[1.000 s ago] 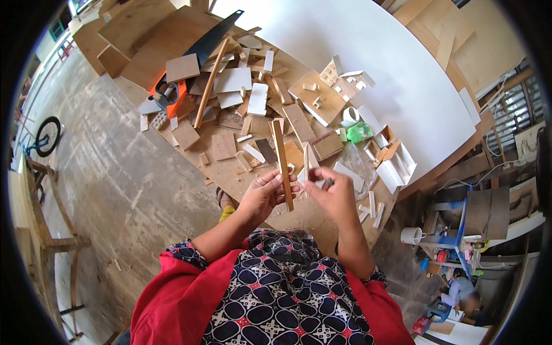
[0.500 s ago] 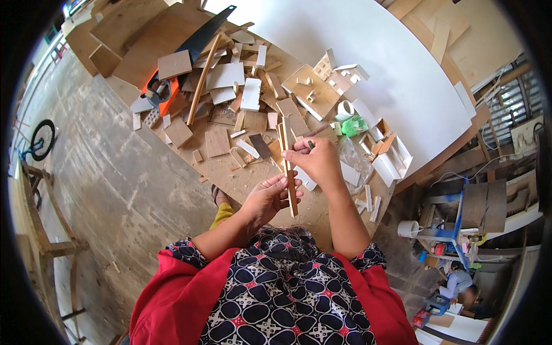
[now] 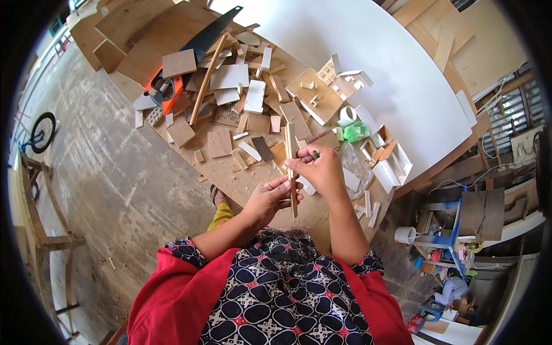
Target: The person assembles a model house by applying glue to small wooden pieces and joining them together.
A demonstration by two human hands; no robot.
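Note:
My left hand (image 3: 269,197) grips the lower part of a thin wooden strip (image 3: 291,150) and holds it upright in front of me. My right hand (image 3: 322,168) is closed around a small dark pencil (image 3: 314,153) and presses its tip against the strip near the middle. Both hands hover above a low wooden work board (image 3: 230,172) littered with offcuts.
Several wood scraps, a long wooden stick (image 3: 207,80), a hand saw (image 3: 201,40) with an orange handle and a small model house (image 3: 345,80) lie on the board. A large white sheet (image 3: 379,57) lies beyond. A green cup (image 3: 355,131) and white box pieces (image 3: 391,167) sit at right.
My right hand has slid up along the strip from its lower end toward its middle. My left hand keeps hold of the strip, which now stands more upright.

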